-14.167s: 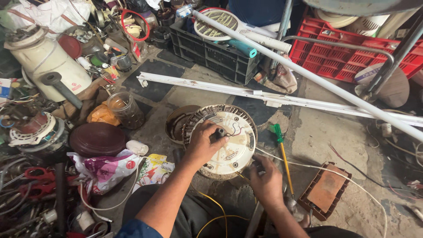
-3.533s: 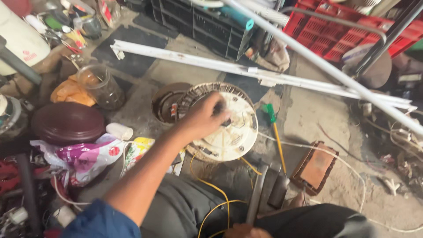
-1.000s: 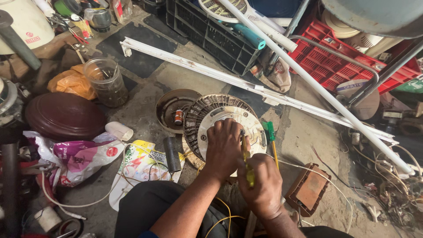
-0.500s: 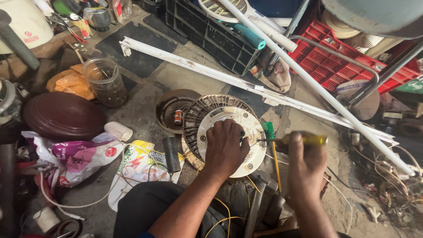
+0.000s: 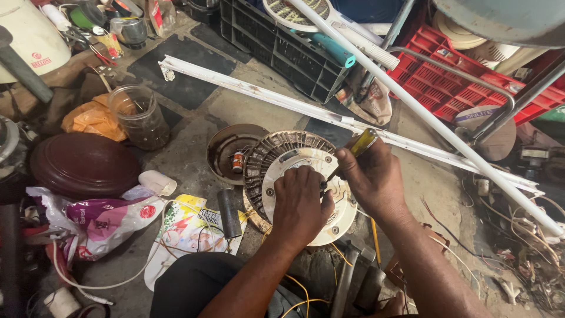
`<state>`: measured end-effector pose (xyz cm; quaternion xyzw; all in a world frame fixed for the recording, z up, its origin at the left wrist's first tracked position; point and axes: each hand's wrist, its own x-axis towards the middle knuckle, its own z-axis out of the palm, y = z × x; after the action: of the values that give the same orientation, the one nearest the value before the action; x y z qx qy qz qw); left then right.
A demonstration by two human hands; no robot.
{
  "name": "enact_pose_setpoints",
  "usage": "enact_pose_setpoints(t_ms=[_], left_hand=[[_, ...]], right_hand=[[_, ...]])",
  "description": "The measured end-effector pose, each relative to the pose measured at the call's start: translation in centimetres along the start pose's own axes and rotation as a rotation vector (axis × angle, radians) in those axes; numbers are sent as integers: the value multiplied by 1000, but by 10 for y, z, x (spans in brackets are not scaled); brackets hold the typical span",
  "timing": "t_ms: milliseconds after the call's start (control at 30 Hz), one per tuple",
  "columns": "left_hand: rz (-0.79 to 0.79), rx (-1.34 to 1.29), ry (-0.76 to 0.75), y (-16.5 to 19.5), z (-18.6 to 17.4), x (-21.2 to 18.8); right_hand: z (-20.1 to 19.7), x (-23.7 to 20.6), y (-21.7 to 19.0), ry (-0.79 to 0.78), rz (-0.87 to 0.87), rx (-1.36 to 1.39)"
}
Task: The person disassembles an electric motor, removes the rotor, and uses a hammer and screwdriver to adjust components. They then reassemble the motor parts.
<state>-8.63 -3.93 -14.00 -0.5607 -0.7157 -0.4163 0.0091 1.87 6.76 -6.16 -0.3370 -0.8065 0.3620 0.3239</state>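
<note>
Left hand (image 5: 301, 203): palm down, fingers curled and pressed onto the cream-coloured fan motor plate (image 5: 288, 171), steadying it; it clasps nothing loose. Right hand (image 5: 371, 176): fist closed around a screwdriver (image 5: 353, 154) with a yellow-green handle, the handle end pointing up and away from the person, the dark shaft slanting down to the plate's centre just beside the left knuckles. The tip itself is hidden between the two hands.

The plate is round, with small screws near its edge, and lies flat on the concrete floor (image 5: 182, 153) directly in front of the person's knees. Behind it and touching it sits a brown ring of stator windings (image 5: 276, 147). Just left of that lies a rusty round motor cover (image 5: 226, 154), open side up, with a small orange part inside. A short dark cylinder (image 5: 228, 212) lies near the plate's left edge, beside a printed plastic wrapper (image 5: 188, 227). Yellow wires (image 5: 300, 291) run from under the plate toward the person.

Farther left: a white oval piece (image 5: 157, 182), a dark brown domed lid (image 5: 82, 165), a clear plastic jar (image 5: 138, 118) and an orange bag (image 5: 91, 118). Beyond the motor, a long white tube-light fitting (image 5: 259, 94) crosses the floor; behind it stand a black crate (image 5: 282, 53) and a red crate (image 5: 465, 88).
</note>
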Motion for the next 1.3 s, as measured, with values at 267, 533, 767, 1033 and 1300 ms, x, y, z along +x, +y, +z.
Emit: enact_pose_setpoints(t_ms=[267, 533, 767, 1033, 1300], left_hand=[[81, -196, 241, -8, -7, 0], [-238, -234, 431, -20, -13, 0], [39, -213, 54, -22, -12, 2], [-15, -148, 63, -20, -9, 3], [-7, -137, 71, -19, -8, 4]], right_hand=[[-8, -8, 11, 138, 45, 438], [-11, -5, 29, 231, 89, 473], [3, 7, 26, 58, 72, 274], [11, 26, -6, -85, 160, -61], [20, 47, 11, -134, 408, 120]])
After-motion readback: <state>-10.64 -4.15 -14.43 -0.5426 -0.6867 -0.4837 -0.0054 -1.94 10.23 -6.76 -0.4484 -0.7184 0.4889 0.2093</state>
